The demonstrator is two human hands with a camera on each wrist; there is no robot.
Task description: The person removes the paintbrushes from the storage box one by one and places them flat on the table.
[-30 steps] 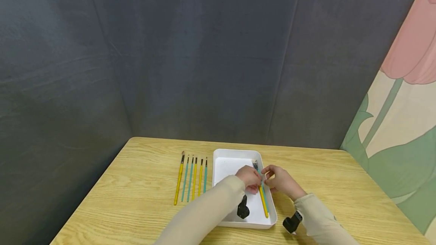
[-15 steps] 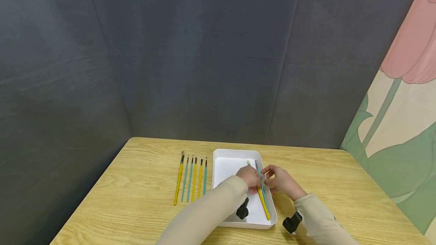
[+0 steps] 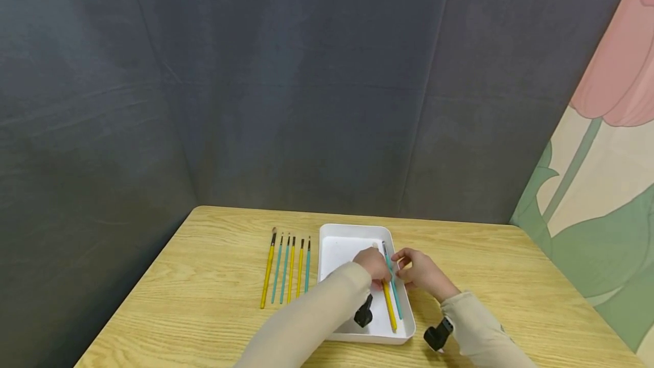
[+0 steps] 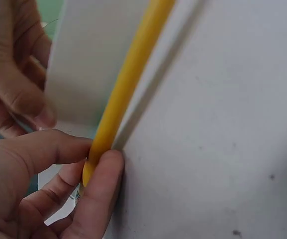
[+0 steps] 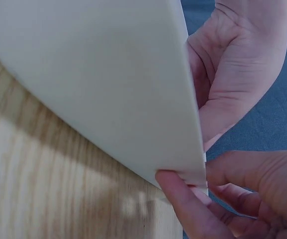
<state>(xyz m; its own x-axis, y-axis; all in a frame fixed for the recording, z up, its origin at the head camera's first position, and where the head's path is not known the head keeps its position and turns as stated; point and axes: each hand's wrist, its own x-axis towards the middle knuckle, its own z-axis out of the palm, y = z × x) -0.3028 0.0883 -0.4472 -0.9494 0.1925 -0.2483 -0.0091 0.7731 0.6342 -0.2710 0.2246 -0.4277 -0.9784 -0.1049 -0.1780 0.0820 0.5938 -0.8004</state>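
My left hand is inside the white tray, pinching a yellow paintbrush between thumb and finger. In the left wrist view the yellow handle slants up from the fingertips. Its pale bristle tip shows beyond my hand in the head view. A teal paintbrush lies along the tray's right side, partly hidden by my hands. My right hand grips the tray's right wall; in the right wrist view one finger presses the outer face, with the thumb across the rim.
Several yellow and teal paintbrushes lie in a row left of the tray, bristles pointing away, with a thick yellow paintbrush at the far left. The wooden table ends at a dark curtain. A tulip-painted panel stands at the right.
The yellow paintbrush has shifted left, away from the teal paintbrush, and its handle end has swung left in my left hand. My right hand stays at the tray's wall.
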